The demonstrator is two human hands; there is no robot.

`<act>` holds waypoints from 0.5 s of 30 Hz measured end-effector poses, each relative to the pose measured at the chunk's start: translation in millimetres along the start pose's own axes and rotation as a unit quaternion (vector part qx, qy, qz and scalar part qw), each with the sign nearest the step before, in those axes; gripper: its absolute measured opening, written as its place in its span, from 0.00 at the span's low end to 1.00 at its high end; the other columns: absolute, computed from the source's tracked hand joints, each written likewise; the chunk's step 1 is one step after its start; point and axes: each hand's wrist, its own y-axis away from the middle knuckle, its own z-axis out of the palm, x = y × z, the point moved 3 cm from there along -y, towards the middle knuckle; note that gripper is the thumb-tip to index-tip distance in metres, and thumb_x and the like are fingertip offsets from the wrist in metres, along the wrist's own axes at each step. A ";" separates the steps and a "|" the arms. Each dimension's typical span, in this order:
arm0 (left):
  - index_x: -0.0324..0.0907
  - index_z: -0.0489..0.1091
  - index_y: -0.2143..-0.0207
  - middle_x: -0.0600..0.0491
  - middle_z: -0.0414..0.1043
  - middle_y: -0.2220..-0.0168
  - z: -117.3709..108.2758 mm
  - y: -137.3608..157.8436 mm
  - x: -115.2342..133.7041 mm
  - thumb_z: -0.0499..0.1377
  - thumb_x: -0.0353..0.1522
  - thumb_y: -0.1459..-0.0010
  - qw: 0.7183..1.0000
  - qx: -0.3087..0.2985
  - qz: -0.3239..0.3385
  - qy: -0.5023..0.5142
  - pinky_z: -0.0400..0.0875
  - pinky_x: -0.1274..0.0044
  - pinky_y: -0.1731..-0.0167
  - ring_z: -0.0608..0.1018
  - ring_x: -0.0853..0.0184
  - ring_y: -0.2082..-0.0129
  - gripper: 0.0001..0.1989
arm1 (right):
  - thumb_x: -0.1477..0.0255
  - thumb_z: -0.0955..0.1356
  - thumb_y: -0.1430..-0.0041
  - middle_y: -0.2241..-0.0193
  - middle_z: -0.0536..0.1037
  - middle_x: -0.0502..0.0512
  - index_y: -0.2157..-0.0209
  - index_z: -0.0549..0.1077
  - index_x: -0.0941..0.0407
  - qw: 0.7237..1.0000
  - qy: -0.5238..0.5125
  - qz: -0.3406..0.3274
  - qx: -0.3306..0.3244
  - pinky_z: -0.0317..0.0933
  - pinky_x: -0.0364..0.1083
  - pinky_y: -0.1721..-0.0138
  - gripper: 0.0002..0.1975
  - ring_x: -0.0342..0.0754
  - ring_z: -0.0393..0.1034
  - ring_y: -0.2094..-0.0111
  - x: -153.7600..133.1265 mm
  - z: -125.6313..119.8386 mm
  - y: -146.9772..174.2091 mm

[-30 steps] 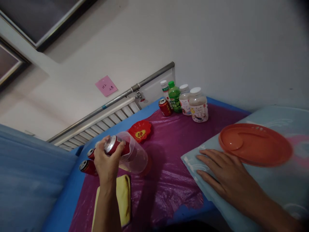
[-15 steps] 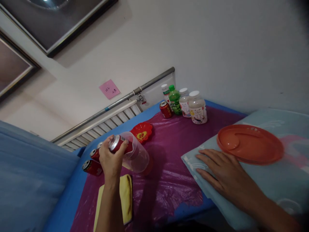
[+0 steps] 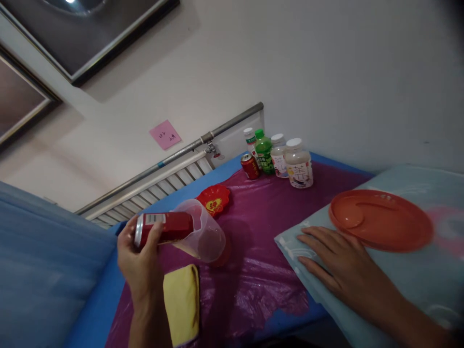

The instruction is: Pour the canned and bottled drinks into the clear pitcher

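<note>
My left hand (image 3: 139, 251) grips a red drink can (image 3: 170, 227), tipped almost level, with its silver bottom at the palm side and its other end at the mouth of a clear plastic pitcher (image 3: 210, 241). Any flow from the can is hidden. The pitcher has an orange base and stands on purple plastic sheeting (image 3: 253, 256). My right hand (image 3: 339, 256) lies flat with fingers spread on a pale blue cloth (image 3: 315, 232), beside an oval orange lid (image 3: 384, 222). Below the pitcher is a folded yellow cloth (image 3: 183, 304).
A red flower-shaped dish (image 3: 214, 199) sits behind the pitcher. Farther back stand a red can (image 3: 250, 166), a green bottle (image 3: 264, 152), two white-capped jars (image 3: 299, 166) and a small white-capped bottle (image 3: 250, 136). A radiator (image 3: 152, 191) runs along the wall.
My left hand has moved left and down, swinging the can from steeply tilted to nearly horizontal at the pitcher's mouth. Cans at the left are now covered by that hand. My right hand stays put.
</note>
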 end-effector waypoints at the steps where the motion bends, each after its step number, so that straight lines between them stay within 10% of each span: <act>1: 0.46 0.70 0.47 0.52 0.75 0.57 -5.3 0.0 0.5 0.69 0.45 0.57 1.000 0.004 -0.010 0.013 0.73 0.63 0.54 0.78 0.60 0.59 0.34 | 0.57 0.60 0.35 0.53 0.78 0.60 0.52 0.75 0.53 1.000 0.001 -0.004 0.005 0.60 0.59 0.51 0.20 0.59 0.72 0.52 0.0 0.0 -0.3; 15: 0.42 0.72 0.55 0.50 0.77 0.61 -55.9 -2.2 -34.3 0.71 0.44 0.66 0.981 -0.140 -0.107 -0.079 0.73 0.69 0.65 0.77 0.58 0.63 0.33 | 0.57 0.61 0.39 0.56 0.81 0.60 0.51 0.75 0.46 0.999 -0.038 -0.015 0.021 0.60 0.64 0.54 0.19 0.65 0.74 0.55 7.5 10.6 2.4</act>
